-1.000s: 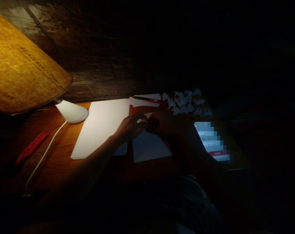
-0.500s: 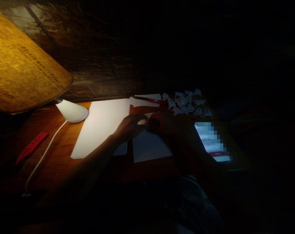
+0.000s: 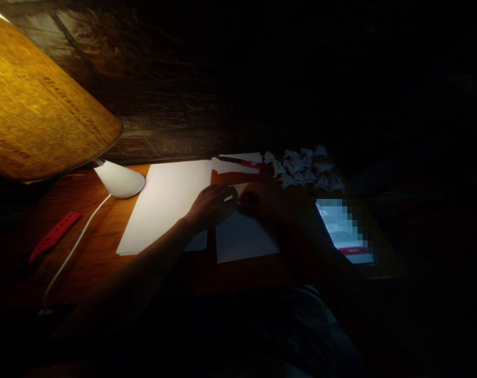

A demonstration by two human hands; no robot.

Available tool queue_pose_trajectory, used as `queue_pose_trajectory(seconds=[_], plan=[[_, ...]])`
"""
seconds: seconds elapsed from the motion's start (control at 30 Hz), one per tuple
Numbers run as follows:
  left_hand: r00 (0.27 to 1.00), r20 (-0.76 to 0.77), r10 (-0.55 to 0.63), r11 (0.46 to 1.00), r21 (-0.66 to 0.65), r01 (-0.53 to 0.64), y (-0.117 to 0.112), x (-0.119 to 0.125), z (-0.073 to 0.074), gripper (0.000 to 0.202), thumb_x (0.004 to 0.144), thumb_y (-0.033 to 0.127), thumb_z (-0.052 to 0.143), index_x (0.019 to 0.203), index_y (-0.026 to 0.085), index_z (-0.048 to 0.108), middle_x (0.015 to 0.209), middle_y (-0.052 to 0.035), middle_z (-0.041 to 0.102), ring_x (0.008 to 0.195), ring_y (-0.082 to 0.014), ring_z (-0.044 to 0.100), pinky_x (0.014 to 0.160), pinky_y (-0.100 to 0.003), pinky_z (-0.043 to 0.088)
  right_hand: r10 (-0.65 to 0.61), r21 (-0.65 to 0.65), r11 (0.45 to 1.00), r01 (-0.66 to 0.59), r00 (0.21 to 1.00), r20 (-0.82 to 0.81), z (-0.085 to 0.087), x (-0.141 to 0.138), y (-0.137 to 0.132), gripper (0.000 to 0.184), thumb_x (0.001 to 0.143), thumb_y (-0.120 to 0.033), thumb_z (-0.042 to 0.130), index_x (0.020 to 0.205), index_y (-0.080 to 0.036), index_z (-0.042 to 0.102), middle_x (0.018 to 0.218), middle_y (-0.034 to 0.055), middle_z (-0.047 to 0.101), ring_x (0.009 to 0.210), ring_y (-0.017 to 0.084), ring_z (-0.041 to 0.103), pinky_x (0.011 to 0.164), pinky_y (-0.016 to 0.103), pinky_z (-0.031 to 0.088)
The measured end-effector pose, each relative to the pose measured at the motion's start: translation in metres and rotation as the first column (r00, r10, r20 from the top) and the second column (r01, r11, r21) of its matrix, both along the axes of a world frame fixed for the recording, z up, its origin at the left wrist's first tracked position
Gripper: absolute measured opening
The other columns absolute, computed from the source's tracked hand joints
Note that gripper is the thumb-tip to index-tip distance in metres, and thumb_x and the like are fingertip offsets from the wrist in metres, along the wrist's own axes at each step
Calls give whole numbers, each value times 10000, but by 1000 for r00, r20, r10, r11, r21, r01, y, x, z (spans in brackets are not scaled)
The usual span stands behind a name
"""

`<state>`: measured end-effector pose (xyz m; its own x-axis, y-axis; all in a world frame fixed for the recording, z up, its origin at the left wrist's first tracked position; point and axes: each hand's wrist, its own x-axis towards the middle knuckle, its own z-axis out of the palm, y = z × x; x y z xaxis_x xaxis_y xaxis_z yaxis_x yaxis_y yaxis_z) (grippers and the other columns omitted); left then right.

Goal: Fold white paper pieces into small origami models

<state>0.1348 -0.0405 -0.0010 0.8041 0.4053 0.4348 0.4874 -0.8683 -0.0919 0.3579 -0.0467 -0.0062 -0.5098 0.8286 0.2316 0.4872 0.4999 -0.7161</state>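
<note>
Close together over the middle of the table, my two hands meet at a small piece of paper (image 3: 241, 187). My left hand (image 3: 212, 206) is curled with its thumb and fingers pinching the paper's left side. In deep shadow, my right hand (image 3: 260, 198) closes on the right side of the same piece. Below them lies a white sheet of paper (image 3: 244, 239), partly covered by my hands. To the left is a stack of larger white paper (image 3: 167, 202), which my left forearm crosses.
A lamp with a yellow printed shade (image 3: 45, 105) and white base (image 3: 124, 181) leans in at left. Nearby is a red power strip (image 3: 55, 236). Behind, a red-handled knife (image 3: 242, 161) rests on paper slips (image 3: 230, 168). Several folded paper pieces (image 3: 301, 168) and a lit phone (image 3: 344, 236) occupy the right.
My hands stay over the same spot, with small shifts of the fingers on the paper. The whole view has moved slightly.
</note>
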Motion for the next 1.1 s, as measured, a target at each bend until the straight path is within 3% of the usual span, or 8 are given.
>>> queue_pose_trajectory(seconds=[0.1,0.23,0.47,0.87,1.1], plan=[[1000,-18,26,999,36,-25,-1,1,2,183,969,224,562,873,186,713,962,-80,716,865,-199,623,692,-333,483,0,7,1000,0,1000,4,2,0,-1,145,814,-275,729,900,-162,705,913,61,710,792,170,638,699,283,458],[1000,2,31,999,-12,-31,-2,0,2,189,973,254,568,871,205,719,932,-67,717,862,-196,632,709,-344,498,7,0,1000,-7,1000,2,1,1,0,149,819,-298,726,898,-173,706,903,53,711,784,169,636,706,286,463],[997,62,-55,998,-32,57,1,-3,0,170,972,255,594,855,218,711,935,-44,735,838,-176,654,695,-320,500,32,-2,999,-32,999,-10,0,3,1,157,813,-292,737,904,-167,711,910,51,709,787,164,627,711,284,451],[996,67,-65,968,-238,79,5,-12,-8,221,954,227,579,1122,247,722,1033,-42,753,896,-173,697,801,-315,561,64,16,998,-64,998,-5,3,7,1,106,778,-206,737,878,-172,734,918,50,724,824,179,646,751,299,469],[977,209,-48,910,-394,129,7,-11,-10,141,936,237,597,975,195,726,982,-69,743,895,-177,712,786,-306,581,92,71,993,-91,996,-5,1,7,2,117,782,-119,718,882,-165,756,938,65,740,868,200,680,821,335,498]])
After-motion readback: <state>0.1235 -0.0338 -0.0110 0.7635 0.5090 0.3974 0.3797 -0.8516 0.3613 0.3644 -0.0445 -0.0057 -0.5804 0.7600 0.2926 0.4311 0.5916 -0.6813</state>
